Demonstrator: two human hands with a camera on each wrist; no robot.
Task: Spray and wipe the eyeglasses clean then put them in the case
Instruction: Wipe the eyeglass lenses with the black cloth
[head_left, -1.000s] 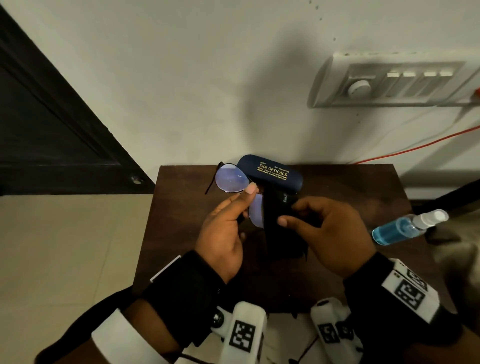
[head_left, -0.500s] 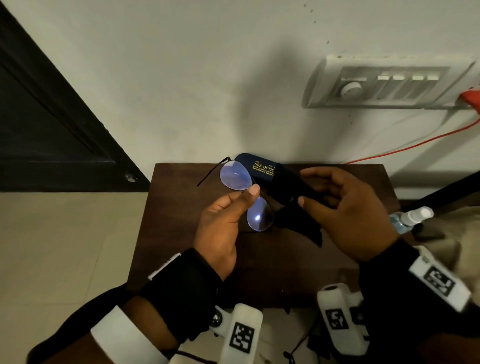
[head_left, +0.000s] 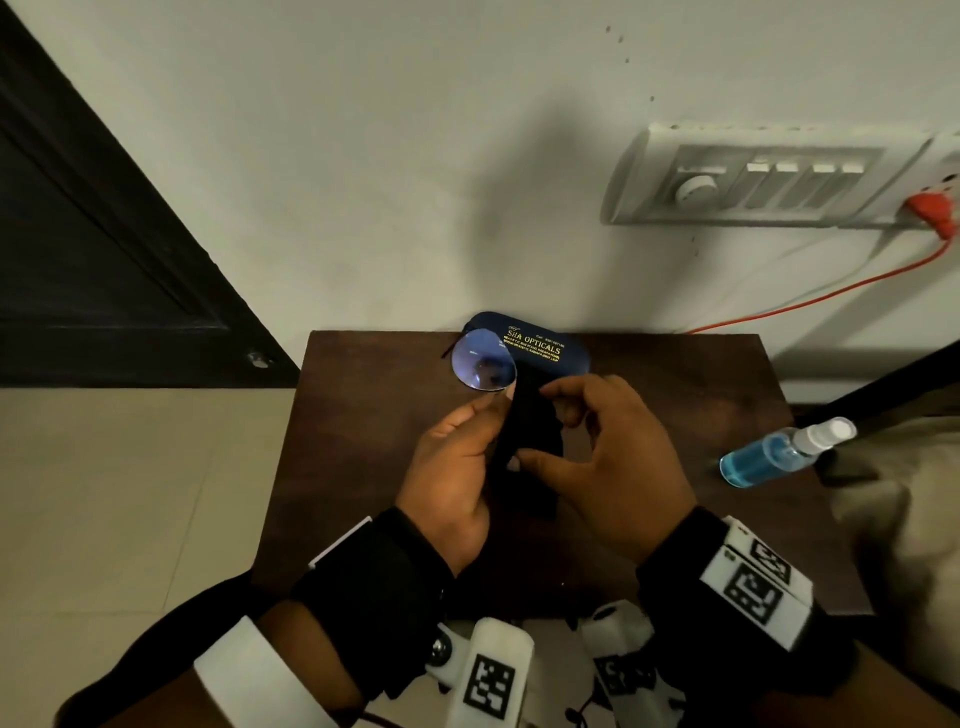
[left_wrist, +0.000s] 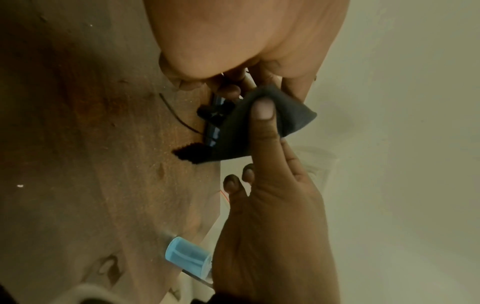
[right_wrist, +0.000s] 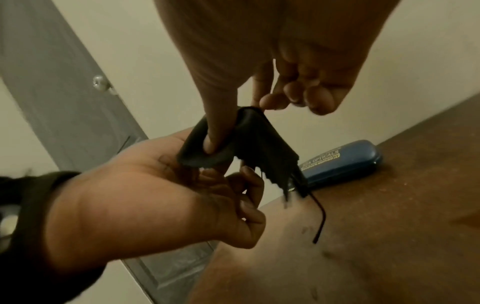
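The eyeglasses (head_left: 483, 364) are held above the table by my left hand (head_left: 493, 415), which grips them near the bridge. The far lens shows bluish; the near lens is hidden under a black cloth (head_left: 524, 441). My right hand (head_left: 540, 426) pinches that cloth around the near lens between thumb and forefinger. In the left wrist view the cloth (left_wrist: 246, 131) is folded over the frame (left_wrist: 215, 117). In the right wrist view the cloth (right_wrist: 249, 144) wraps the lens and a temple arm (right_wrist: 320, 218) hangs below. The blue glasses case (head_left: 540, 348) lies shut at the table's back edge.
A spray bottle (head_left: 779, 452) of blue liquid lies on its side at the right of the small brown table (head_left: 363, 467). A wall with a switch panel (head_left: 753, 182) and an orange cable (head_left: 831, 296) stands behind; a dark door (head_left: 104, 260) is at left.
Half a second ago my right hand held the cloth off to the right with the near lens bare. Now it has brought the cloth back over that lens and pinches it.
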